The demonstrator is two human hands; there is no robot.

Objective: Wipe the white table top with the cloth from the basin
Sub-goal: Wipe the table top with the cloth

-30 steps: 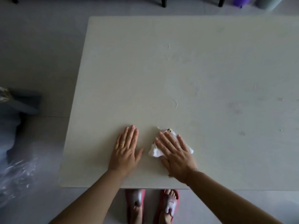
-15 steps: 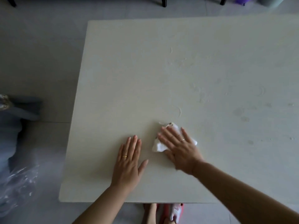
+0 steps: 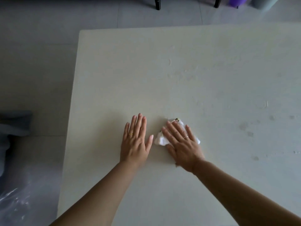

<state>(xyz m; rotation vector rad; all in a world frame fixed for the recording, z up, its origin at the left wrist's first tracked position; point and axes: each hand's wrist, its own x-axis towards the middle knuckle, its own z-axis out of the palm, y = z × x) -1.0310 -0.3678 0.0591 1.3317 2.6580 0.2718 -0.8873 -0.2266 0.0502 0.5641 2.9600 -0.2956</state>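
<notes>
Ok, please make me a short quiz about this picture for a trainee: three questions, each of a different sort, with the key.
1. True or false: the left hand lies flat on the table, fingers straight.
2. The cloth is pressed down by: A) the left hand B) the right hand C) neither hand.
3. Fill in: dull spots show on the table to the ___ of the cloth.

Key: 1 true; 2 B; 3 right.
</notes>
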